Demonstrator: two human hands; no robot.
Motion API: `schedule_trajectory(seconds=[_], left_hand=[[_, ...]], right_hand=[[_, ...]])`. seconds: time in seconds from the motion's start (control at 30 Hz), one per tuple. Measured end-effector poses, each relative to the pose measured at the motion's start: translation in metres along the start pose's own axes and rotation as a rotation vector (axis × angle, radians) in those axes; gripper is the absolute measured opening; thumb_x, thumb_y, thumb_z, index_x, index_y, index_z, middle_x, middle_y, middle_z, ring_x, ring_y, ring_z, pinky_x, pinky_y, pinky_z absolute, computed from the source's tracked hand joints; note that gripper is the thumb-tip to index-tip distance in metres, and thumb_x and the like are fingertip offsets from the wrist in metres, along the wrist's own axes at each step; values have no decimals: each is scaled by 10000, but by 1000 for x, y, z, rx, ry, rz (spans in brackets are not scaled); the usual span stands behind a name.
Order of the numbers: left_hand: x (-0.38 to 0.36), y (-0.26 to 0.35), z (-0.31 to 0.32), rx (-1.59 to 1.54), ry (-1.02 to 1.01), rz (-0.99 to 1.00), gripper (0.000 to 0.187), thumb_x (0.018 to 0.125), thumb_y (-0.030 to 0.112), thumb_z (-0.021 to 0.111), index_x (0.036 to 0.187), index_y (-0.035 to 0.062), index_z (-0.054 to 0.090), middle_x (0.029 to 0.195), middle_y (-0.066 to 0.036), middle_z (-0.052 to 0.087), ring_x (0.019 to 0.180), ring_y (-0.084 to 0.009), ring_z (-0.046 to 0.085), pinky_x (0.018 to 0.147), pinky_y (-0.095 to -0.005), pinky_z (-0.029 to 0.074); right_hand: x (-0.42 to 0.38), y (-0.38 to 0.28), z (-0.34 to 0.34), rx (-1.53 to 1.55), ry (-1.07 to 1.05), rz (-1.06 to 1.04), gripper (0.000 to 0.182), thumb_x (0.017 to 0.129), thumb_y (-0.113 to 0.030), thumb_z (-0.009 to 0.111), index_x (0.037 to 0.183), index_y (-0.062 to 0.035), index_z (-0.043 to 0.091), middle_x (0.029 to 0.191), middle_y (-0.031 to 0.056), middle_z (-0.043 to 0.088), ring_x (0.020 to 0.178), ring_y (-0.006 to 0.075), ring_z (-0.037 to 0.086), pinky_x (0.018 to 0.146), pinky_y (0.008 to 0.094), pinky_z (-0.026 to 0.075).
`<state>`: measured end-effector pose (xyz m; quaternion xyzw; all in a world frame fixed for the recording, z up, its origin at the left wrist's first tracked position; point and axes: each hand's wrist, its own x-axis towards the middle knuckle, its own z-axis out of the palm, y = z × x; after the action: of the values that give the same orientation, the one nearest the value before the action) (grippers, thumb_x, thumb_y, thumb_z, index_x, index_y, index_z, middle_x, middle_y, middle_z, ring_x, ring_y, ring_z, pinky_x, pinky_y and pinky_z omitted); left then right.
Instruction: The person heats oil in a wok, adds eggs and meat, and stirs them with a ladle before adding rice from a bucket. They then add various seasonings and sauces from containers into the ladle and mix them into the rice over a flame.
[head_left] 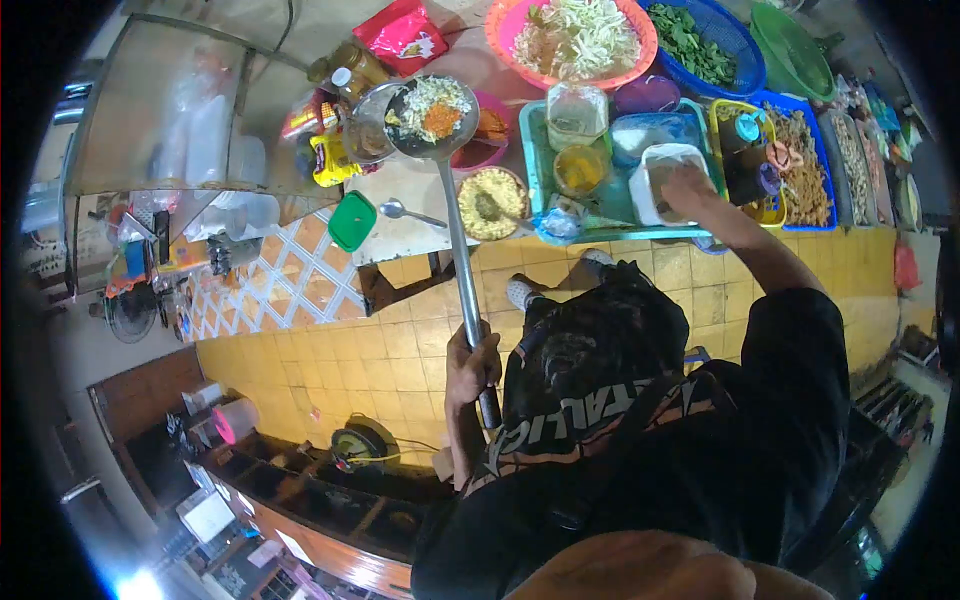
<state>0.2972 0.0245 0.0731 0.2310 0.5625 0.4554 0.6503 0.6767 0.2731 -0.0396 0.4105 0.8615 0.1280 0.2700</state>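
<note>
My left hand is wrapped around the long metal handle of a ladle. Its bowl, out over the table, carries chopped pale pieces and an orange-red seasoning. My right hand reaches down into a white square tub, and its fingers are hidden inside. That tub stands in a turquoise tray beside a container of yellow powder, a clear square container and a blue bag of white contents. A round tub of chopped yellowish food sits just left of the tray.
Behind the tray are an orange basket of shredded cabbage and a blue basket of leaves. A yellow basket stands to the right. Leftward lie a green lid and a spoon. A cable reel rests on the tiled floor.
</note>
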Motion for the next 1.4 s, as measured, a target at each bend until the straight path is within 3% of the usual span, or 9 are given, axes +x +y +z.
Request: schedule_trajectory(seconds=[0.1, 0.17, 0.53, 0.7, 0.77, 1.0, 1.2, 1.27, 1.4], left_hand=[[5, -18, 42, -8, 107, -22, 127, 875, 87, 546, 852, 42, 428, 489, 8, 394, 315, -81, 359, 303, -233, 289], [3, -35, 68, -96, 163, 3, 126, 861, 84, 553, 859, 40, 435, 492, 10, 389, 318, -79, 343, 307, -232, 278], [-28, -55, 195, 48, 452, -105, 141, 837, 145, 582, 816, 49, 481, 570, -8, 481, 395, -70, 406, 369, -223, 316], [-37, -70, 206, 328, 391, 146, 172, 827, 159, 598, 816, 39, 476, 572, -8, 472, 400, -71, 400, 370, -234, 320], [-39, -66, 208, -61, 454, -119, 172, 827, 155, 596, 815, 35, 473, 552, -4, 460, 394, -73, 394, 365, -239, 311], [-47, -83, 194, -26, 380, -78, 173, 832, 159, 598, 809, 36, 479, 532, -2, 452, 389, -74, 383, 363, -242, 296], [-56, -91, 186, 515, 303, 141, 230, 821, 219, 624, 823, 22, 505, 587, -12, 491, 490, -99, 448, 446, -264, 346], [-60, -89, 185, 235, 273, -135, 258, 815, 253, 635, 826, 25, 515, 619, -20, 511, 520, -103, 454, 474, -270, 359], [-68, -88, 182, 339, 268, -194, 266, 818, 263, 631, 825, 23, 517, 631, -29, 520, 538, -119, 463, 503, -276, 371]], right_hand=[[-10, 23, -13, 92, 132, -160, 120, 743, -161, 603, 715, -130, 716, 795, 78, 665, 822, 228, 645, 729, 358, 493], [-11, 29, -38, 132, -110, -302, 179, 781, -150, 550, 935, -99, 626, 878, 84, 628, 797, 240, 631, 673, 347, 493], [0, 28, -35, 218, 71, -243, 114, 754, -95, 558, 765, -71, 669, 806, 126, 636, 794, 234, 648, 567, 373, 498], [-3, 37, -39, 318, 18, -391, 148, 750, -93, 574, 778, -75, 719, 804, 119, 689, 799, 257, 678, 649, 410, 532], [3, 39, -33, 400, 35, -422, 140, 737, -84, 571, 753, -38, 701, 768, 160, 676, 775, 300, 675, 646, 412, 531], [-15, 67, -43, 554, 68, -432, 144, 744, -124, 564, 762, -35, 676, 801, 179, 660, 782, 347, 649, 673, 414, 530], [-40, 111, -46, 971, 220, -385, 158, 772, -143, 593, 871, -50, 673, 798, 110, 665, 776, 292, 634, 737, 390, 488], [-45, 113, -41, 943, 215, -387, 159, 774, -139, 596, 877, -47, 675, 803, 115, 667, 774, 289, 638, 730, 383, 492], [-49, 115, -44, 931, 170, -416, 163, 773, -128, 606, 888, -37, 679, 815, 129, 672, 764, 278, 648, 705, 362, 501]])
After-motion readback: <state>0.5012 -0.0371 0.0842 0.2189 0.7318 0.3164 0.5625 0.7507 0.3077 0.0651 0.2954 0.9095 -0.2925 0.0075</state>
